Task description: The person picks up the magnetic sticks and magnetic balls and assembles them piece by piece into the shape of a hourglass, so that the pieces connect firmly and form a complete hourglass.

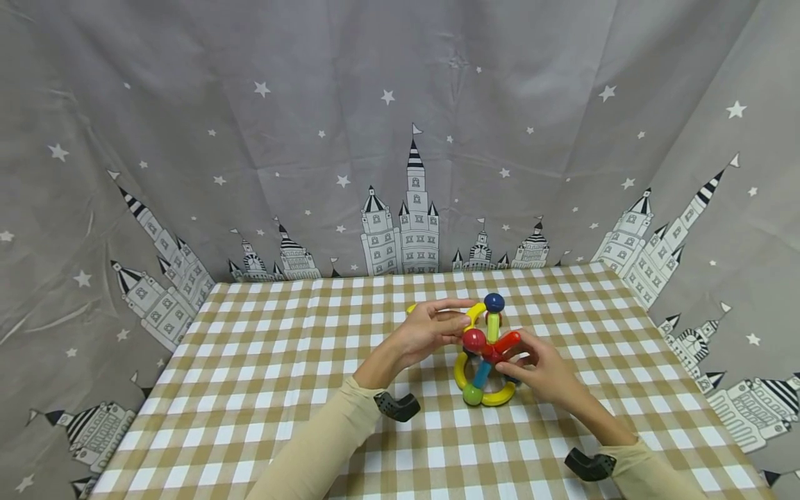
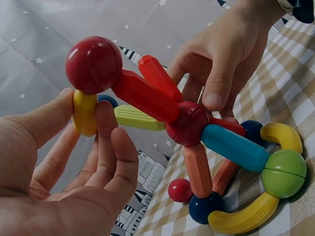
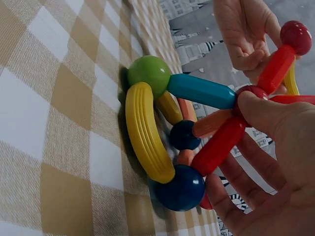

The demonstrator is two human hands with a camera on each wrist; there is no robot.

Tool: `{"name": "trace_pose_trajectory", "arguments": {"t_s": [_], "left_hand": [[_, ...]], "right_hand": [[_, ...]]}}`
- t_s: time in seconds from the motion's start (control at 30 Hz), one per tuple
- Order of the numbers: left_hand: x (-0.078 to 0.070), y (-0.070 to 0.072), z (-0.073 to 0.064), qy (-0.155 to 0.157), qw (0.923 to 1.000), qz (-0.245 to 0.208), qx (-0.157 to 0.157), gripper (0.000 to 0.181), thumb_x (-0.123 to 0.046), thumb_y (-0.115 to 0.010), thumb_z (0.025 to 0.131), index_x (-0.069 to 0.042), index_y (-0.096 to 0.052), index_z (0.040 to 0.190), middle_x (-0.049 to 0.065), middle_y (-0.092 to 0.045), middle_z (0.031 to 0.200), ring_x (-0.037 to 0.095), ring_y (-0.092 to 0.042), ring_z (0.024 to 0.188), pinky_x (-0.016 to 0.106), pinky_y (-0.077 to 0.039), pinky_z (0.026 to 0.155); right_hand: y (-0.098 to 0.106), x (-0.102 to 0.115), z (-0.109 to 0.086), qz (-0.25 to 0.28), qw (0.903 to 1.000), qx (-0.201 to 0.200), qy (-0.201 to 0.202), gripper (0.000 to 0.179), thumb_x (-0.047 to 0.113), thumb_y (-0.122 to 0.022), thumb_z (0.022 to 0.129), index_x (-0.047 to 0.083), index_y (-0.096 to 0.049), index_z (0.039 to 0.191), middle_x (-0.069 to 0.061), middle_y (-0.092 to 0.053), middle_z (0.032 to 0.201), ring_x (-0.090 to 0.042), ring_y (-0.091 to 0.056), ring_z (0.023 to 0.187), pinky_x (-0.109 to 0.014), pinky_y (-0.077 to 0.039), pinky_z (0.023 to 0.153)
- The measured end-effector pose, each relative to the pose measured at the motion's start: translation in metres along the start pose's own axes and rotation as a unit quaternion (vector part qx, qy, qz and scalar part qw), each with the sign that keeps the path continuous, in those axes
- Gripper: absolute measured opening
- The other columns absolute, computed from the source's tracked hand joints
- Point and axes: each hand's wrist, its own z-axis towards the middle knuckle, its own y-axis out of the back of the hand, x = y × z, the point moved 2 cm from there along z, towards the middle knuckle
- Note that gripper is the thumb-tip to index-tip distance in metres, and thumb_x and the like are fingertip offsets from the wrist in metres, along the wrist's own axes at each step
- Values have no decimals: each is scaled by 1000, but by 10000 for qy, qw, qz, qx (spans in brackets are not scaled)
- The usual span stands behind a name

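Observation:
A magnetic ball-and-stick structure stands on the cloth, with a base of yellow curved sticks and green and dark blue balls. My left hand pinches a yellow curved stick between thumb and fingers, right below a red ball. A red stick joins that ball to the central red ball. My right hand holds the structure from the right, its thumb on the central ball and its fingers behind a red stick. A teal stick runs to the green ball.
The table has a brown-and-white checked cloth. Behind my left hand a bit of a yellow piece shows. A grey curtain with castles and stars hangs behind the table.

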Motion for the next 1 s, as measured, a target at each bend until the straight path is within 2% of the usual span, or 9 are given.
{"name": "trace_pose_trajectory", "arguments": {"t_s": [0.23, 0.47, 0.7, 0.9, 1.0], "left_hand": [[1, 0, -2, -78, 10000, -50, -35, 40, -4, -64, 101, -4, -60, 141, 31, -58, 136, 18, -68, 89, 30, -57, 81], [1, 5, -7, -251, 9996, -84, -117, 41, -3, -64, 101, -1, -59, 141, 29, -62, 133, 19, -69, 92, 32, -58, 82], [-1, 15, -16, -354, 9991, -8, -252, 42, -2, -64, 100, 0, -58, 141, 22, -67, 127, 20, -69, 98, 33, -58, 84], [-3, 27, -26, -292, 9985, 15, -462, 43, -4, -65, 100, -2, -58, 142, 24, -64, 133, 21, -69, 102, 34, -57, 88], [-4, 32, -30, -327, 9980, -31, -543, 43, -4, -64, 101, -1, -56, 143, 26, -62, 134, 21, -69, 99, 34, -57, 88]], "right_hand": [[-5, 1, 0, -194, 9996, -215, -31, 34, 14, -82, 88, 5, -66, 117, -6, -72, 107, -23, -69, 95, -29, -58, 80], [-12, 3, 5, -134, 9998, -126, 41, 32, 16, -83, 88, 8, -67, 115, -3, -73, 107, -21, -69, 95, -28, -58, 80], [-21, 5, 13, -15, 9998, -32, 187, 31, 16, -83, 88, 10, -67, 115, -1, -74, 105, -19, -70, 94, -31, -59, 80], [-32, 8, 21, 31, 9996, 21, 272, 32, 17, -82, 89, 11, -67, 116, 0, -73, 106, -19, -69, 96, -31, -59, 82], [-37, 10, 26, 105, 9995, 82, 276, 31, 17, -82, 89, 11, -67, 116, -1, -72, 107, -20, -69, 97, -33, -59, 82]]}}
